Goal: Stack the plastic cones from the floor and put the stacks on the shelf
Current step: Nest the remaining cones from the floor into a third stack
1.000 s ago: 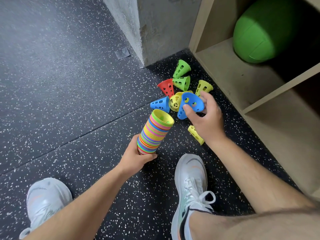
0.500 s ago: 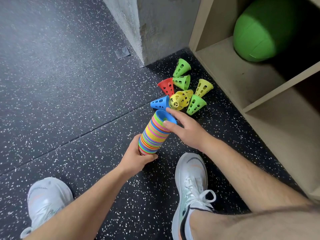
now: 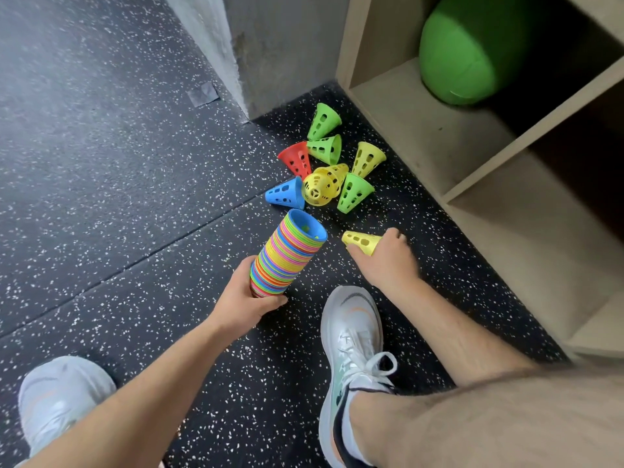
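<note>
Left hand (image 3: 244,298) grips the cone stack (image 3: 287,256) at its base. Just beside it, right hand (image 3: 388,258) closes on a yellow cone (image 3: 359,241).

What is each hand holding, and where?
The left hand grips the stack at its lower end; the right hand grips a yellow cone, lying on the floor, by its wide end.

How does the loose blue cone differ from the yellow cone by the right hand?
The blue cone lies untouched; the yellow cone is gripped by the right hand. The blue cone sits beside the loose pile; the yellow cone lies apart, nearer the shoe. Both are perforated and lie on their sides, not yet on the stack in the left hand.
</note>
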The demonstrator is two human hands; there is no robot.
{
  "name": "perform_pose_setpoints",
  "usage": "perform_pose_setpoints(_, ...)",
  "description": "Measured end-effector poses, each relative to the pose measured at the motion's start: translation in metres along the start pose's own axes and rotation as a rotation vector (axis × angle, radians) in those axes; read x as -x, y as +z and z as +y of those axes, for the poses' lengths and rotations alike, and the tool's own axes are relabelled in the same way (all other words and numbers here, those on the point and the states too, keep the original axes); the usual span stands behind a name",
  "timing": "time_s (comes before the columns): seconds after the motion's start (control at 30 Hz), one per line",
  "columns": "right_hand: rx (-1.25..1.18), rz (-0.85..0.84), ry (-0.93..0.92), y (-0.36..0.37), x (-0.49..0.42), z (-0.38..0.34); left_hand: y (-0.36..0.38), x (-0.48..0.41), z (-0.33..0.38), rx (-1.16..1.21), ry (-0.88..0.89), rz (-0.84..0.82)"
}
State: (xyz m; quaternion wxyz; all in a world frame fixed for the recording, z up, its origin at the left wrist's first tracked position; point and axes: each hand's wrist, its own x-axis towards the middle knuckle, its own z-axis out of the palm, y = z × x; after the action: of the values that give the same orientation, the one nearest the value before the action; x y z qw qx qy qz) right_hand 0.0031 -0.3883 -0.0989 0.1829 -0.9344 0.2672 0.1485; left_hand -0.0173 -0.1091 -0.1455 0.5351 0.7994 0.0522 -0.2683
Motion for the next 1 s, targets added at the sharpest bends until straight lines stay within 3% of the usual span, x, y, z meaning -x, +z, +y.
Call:
perform_pose_setpoints(0.2, -0.339, -0.037, 0.074, 0.007, -0.006, 0.012, -0.001, 0.001, -0.002, -0.025, -0.003, -0.006)
perform_pose_setpoints(0.37, -0.29, 0.053, -0.101, -0.008, -0.008, 0.005, -0.001, 0.0, 0.0, -0.028, -0.01, -0.008)
perform_pose_setpoints(0.47, -0.409, 0.08, -0.163, -0.019, -0.007, -0.01, -0.001, 0.001, 0.001, -0.015, -0.016, -0.011)
perform_pose_setpoints(0.6, -0.589, 0.242, -0.307, -0.031, -0.002, -0.03, -0.001, 0.001, 0.003, -0.008, -0.019, -0.013)
perform_pose_setpoints(0.73, -0.602, 0.309, -0.574, -0.032, 0.005, -0.045, 0.0, 0.0, 0.003, 0.0, -0.015, -0.001)
perform_pose_setpoints(0.83, -0.516, 0.127, -0.745, -0.026, 0.011, -0.048, 0.0, 0.0, 0.003, 0.015, -0.022, 0.003)
perform_pose_setpoints(1.0, -0.454, -0.227, -0.774, -0.008, 0.021, -0.051, -0.001, -0.001, 0.006, 0.066, -0.034, 0.04)
